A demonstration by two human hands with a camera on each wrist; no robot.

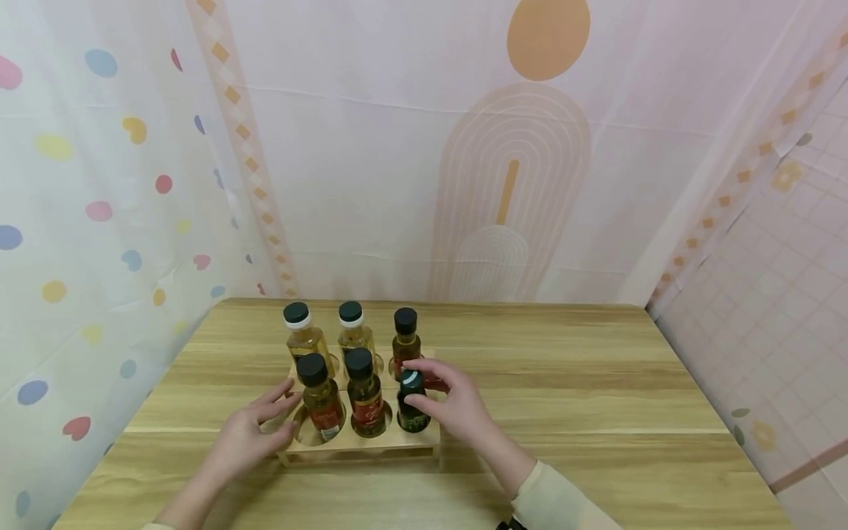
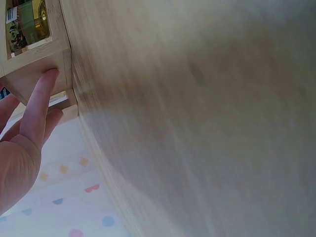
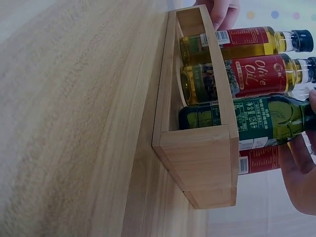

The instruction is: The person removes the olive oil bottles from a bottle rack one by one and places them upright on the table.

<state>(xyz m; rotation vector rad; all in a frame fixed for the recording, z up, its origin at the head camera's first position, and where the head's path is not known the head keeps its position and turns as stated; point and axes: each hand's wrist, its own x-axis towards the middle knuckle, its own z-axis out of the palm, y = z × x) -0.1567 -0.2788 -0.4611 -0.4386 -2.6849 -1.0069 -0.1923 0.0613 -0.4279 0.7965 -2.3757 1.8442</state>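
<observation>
A two-tier wooden bottle rack [image 1: 361, 444] stands on the table, with several oil bottles upright in its round holes. At its front right corner, my right hand [image 1: 460, 405] holds a dark green glass olive oil bottle [image 1: 414, 418] by the neck, between thumb and fingers. In the right wrist view this green bottle [image 3: 261, 118] sits in the rack, its base inside the frame. Against the rack's left end rests my left hand [image 1: 248, 433]; in the left wrist view, its extended fingers [image 2: 40, 101] touch the wooden side panel [image 2: 32, 79].
Left of the green bottle are two red-labelled oil bottles [image 1: 367, 405] with black caps. Behind stand two bottles with dark green caps [image 1: 351, 313] and another black-capped bottle [image 1: 405, 322]. The wood-grain table [image 1: 563, 383] extends right; patterned curtains [image 1: 364, 184] hang behind it.
</observation>
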